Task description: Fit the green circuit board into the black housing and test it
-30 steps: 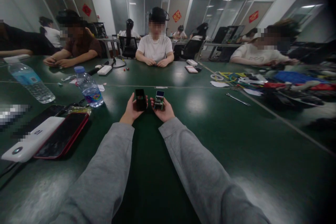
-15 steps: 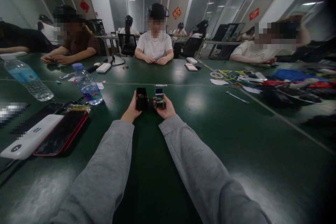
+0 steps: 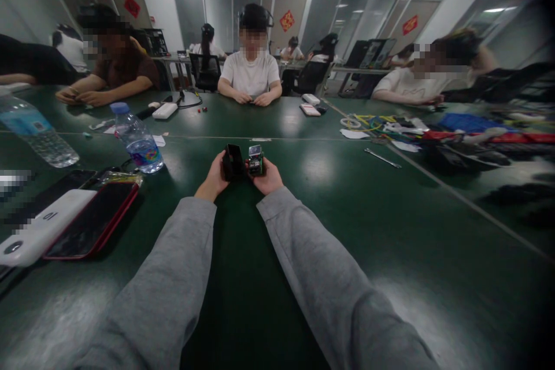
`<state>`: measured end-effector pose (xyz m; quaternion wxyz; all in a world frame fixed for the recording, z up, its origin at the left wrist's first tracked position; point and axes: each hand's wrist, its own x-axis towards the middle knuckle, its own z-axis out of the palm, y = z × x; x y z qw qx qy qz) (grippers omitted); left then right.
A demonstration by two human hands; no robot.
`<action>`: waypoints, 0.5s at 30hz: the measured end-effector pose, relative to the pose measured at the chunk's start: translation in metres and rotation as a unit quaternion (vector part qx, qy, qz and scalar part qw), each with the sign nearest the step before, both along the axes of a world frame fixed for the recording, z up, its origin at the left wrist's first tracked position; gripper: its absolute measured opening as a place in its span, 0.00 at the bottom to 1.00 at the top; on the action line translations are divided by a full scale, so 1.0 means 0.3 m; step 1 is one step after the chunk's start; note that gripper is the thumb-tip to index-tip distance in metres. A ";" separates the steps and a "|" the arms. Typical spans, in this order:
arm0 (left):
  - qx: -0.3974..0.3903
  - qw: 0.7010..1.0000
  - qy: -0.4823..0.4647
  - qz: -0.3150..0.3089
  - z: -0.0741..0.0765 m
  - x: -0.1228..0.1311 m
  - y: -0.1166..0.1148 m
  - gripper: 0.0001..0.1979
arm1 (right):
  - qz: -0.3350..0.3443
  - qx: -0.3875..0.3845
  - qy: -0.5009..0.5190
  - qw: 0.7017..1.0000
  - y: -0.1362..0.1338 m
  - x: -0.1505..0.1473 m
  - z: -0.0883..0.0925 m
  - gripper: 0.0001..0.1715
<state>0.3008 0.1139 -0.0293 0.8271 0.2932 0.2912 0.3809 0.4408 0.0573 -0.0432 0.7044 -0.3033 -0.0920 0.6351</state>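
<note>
In my left hand [image 3: 214,176] is a black box-like casing [image 3: 234,162], its dark side turned toward the right. My right hand [image 3: 269,177] grips a small green circuit board [image 3: 255,162] that carries a little grey screen at its top. Both hands are held close together over the green table [image 3: 255,277], with a narrow gap between casing and board. The fingers behind each piece are mostly hidden.
On the left lie a red-edged phone [image 3: 93,222], a white power bank [image 3: 47,225] and two water bottles [image 3: 141,147]. To the right are a wrench [image 3: 382,158] and a heap of cables [image 3: 373,122]. Across the table a person in a white shirt [image 3: 250,74] sits.
The casing and the circuit board have both been turned in my hands, so their sides show more. The whole view has shifted slightly, moving everything to the left.
</note>
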 end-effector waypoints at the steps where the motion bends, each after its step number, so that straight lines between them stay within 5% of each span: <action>1: 0.001 1.000 0.004 -0.001 0.005 -0.002 -0.004 0.14 | -0.003 0.002 -0.002 1.000 0.000 0.000 0.000 0.17; 8: -0.007 0.996 0.082 0.035 0.006 -0.007 -0.007 0.08 | -0.037 -0.024 -0.002 0.999 0.002 -0.008 0.008 0.20; 15: -0.005 0.996 0.081 0.032 -0.008 -0.006 0.007 0.06 | -0.167 -0.128 -0.066 0.975 0.009 0.029 0.064 0.13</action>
